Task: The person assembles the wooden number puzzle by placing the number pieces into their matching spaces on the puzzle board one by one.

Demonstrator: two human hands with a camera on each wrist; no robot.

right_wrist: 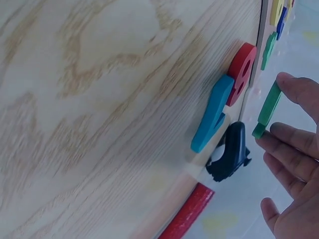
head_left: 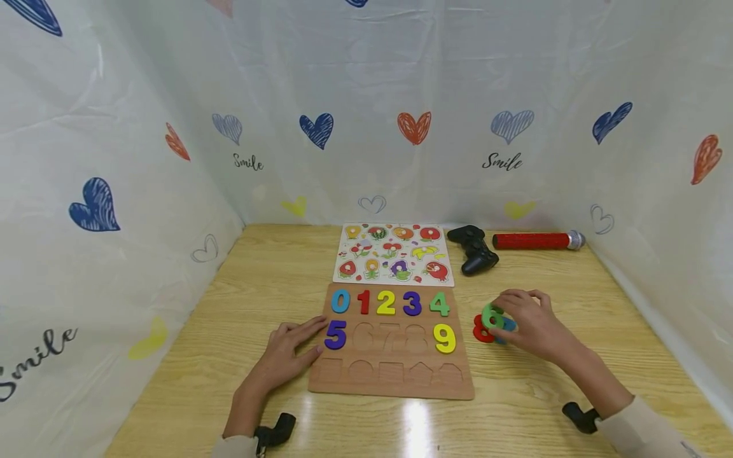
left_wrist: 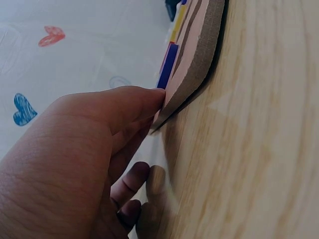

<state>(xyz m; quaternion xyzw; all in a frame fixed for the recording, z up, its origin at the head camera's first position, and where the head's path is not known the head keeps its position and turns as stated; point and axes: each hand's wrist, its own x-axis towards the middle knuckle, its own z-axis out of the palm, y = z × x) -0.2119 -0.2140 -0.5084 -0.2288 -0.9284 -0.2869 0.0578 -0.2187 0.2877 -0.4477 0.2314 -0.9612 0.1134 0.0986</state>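
A wooden number board (head_left: 395, 381) lies flat, with coloured digits 0 to 4 in its top row and a purple 5 (head_left: 335, 334) and yellow 9 (head_left: 444, 338) below. My left hand (head_left: 286, 356) touches the board's left edge with its fingertips, beside the 5. To the right of the board, my right hand (head_left: 532, 324) pinches a green 6 (right_wrist: 269, 108) between thumb and fingers, raised above the table. Under it lie a red 8 (right_wrist: 241, 73) and a blue 7 (right_wrist: 212, 114), the blue piece leaning against the red one.
A white fruit puzzle board (head_left: 394, 254) lies directly behind the number board. Farther right are a black game controller (head_left: 474, 249) and a red microphone (head_left: 532, 240). A white curtain with printed hearts (head_left: 355, 76) surrounds the wooden table (head_left: 229, 318).
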